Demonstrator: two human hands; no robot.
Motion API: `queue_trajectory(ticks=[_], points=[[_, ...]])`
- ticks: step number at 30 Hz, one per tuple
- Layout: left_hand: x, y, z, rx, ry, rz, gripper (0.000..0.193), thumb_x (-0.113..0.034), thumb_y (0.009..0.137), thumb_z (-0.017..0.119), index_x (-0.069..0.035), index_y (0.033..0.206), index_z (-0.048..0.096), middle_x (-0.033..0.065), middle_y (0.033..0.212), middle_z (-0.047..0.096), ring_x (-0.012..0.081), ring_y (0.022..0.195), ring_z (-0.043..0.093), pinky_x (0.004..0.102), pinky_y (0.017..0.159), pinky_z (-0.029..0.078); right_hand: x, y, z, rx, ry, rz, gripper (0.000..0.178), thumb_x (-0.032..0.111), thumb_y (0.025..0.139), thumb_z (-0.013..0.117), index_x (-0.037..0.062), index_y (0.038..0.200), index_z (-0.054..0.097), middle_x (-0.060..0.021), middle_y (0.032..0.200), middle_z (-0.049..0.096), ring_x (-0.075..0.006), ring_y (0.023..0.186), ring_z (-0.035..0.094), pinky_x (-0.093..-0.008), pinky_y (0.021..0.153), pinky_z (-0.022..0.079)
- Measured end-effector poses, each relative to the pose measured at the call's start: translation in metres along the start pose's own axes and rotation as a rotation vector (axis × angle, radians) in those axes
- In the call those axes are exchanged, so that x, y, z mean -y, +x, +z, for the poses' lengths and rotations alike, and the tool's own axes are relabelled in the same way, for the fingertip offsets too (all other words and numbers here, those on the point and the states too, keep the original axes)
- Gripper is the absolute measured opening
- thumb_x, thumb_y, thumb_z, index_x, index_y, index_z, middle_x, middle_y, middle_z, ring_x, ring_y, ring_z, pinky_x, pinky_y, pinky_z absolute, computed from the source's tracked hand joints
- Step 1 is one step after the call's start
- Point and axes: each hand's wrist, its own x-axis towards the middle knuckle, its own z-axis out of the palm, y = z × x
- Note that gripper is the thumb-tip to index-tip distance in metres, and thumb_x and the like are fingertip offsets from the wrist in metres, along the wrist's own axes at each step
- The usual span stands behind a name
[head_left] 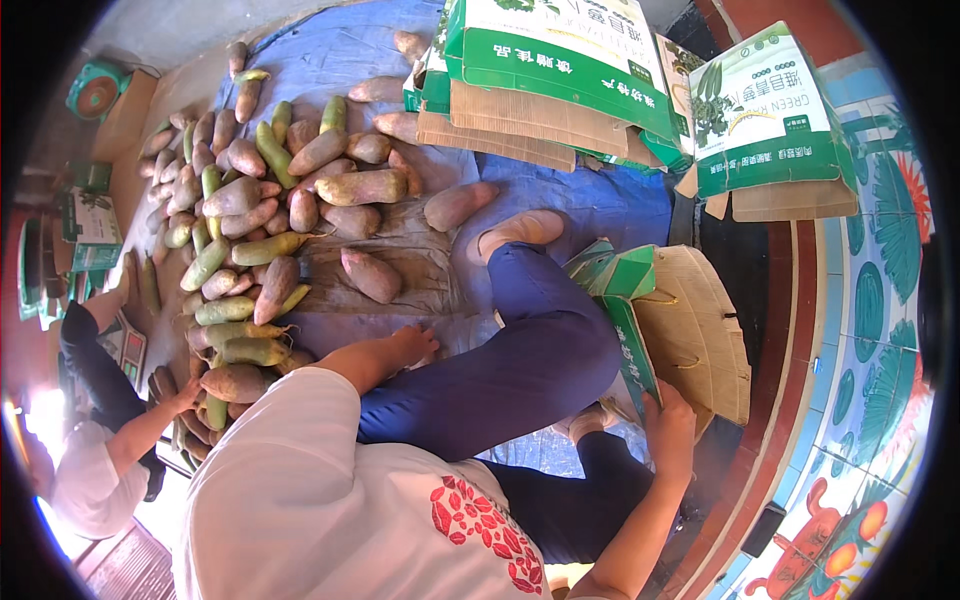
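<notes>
1. Clasping the near edge of an open carton (695, 330) with right grip (670, 425); seeing bare tan cardboard just beyond right grip, green panels to its upper left.
2. Holding left grip (410, 345) low beside a bent trouser leg (500, 375); cannot tell left grip as open or closed, with fingers only partly visible; seeing nothing held there.
3. Lying just beyond left grip, slightly to its left: single reddish root vegetable (370, 276); farther beyond, near a shoe (520, 232): another pinkish root (460, 206).
4. Spread left of and beyond left grip: large heap of roots (255, 195), mixed pinkish-brown and green; lying mostly crosswise and overlapping.
5. Spread under shoe and stray roots, beyond both grips: blue tarp (620, 210) on floor.
6. Standing well beyond right grip: green-and-white cartons (565, 55), with another carton (765, 110) to their right; showing loose tan flaps on both.
7. Reaching to the heap's near edge, well left of left grip: co-worker's hand (188, 396).
8. Running up right of right grip: painted tile wall (870, 310); lying below and right of right grip: dark phone-like object (763, 530).
</notes>
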Motion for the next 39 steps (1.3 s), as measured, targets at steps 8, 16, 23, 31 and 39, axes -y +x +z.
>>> queue_trajectory(ticks=[8,16,23,31,39], points=[[-0.002,0.008,-0.008,0.033,0.013,-0.031,0.04,-0.016,0.075,0.062,-0.008,0.112,0.051,0.0142,0.111,0.053,0.0299,0.101,0.055,0.0387,0.081,0.047,-0.002,0.0,0.001,-0.02,-0.014,0.008,0.022,0.008,0.077,0.061,0.0051,0.099,0.062,-0.0153,0.09,0.062,-0.0339,0.083,0.059,-0.0399,0.072,0.046],[0.019,0.011,0.015,0.108,-0.225,-0.257,0.049,-0.031,0.08,0.056,-0.004,0.12,0.048,0.0199,0.113,0.055,0.0334,0.106,0.054,0.0432,0.085,0.046,-0.007,-0.001,-0.002,-0.042,-0.039,-0.019,0.02,0.013,0.078,0.06,0.0072,0.096,0.062,-0.0137,0.088,0.062,-0.0327,0.083,0.059,-0.0407,0.072,0.047],[0.133,-0.007,0.094,-0.174,-0.462,-0.445,0.052,-0.044,0.08,0.053,0.001,0.107,0.053,0.0265,0.108,0.056,0.0398,0.105,0.053,0.0445,0.086,0.042,-0.01,0.015,0.017,-0.003,-0.132,-0.11,0.018,0.02,0.079,0.058,0.0058,0.089,0.061,-0.0143,0.084,0.063,-0.0327,0.082,0.061,-0.0429,0.07,0.049],[0.172,-0.002,-0.015,-0.456,-0.661,-0.449,0.057,-0.042,0.081,0.054,0.005,0.113,0.049,0.0283,0.111,0.054,0.0409,0.108,0.05,0.0418,0.09,0.041,-0.027,0.007,0.033,0.021,-0.182,-0.026,0.017,0.019,0.078,0.055,0.0065,0.084,0.065,-0.014,0.081,0.065,-0.031,0.081,0.063,-0.0411,0.068,0.05],[0.058,-0.093,-0.222,-1.07,-0.981,-0.31,0.075,-0.029,0.076,0.066,0.011,0.13,0.032,0.0218,0.125,0.044,0.0289,0.109,0.047,0.0386,0.094,0.038,-0.017,-0.006,0.021,-0.026,-0.183,-0.061,0.014,0.01,0.073,0.055,0.0053,0.078,0.067,-0.0127,0.081,0.067,-0.0271,0.078,0.065,-0.0378,0.061,0.052]])
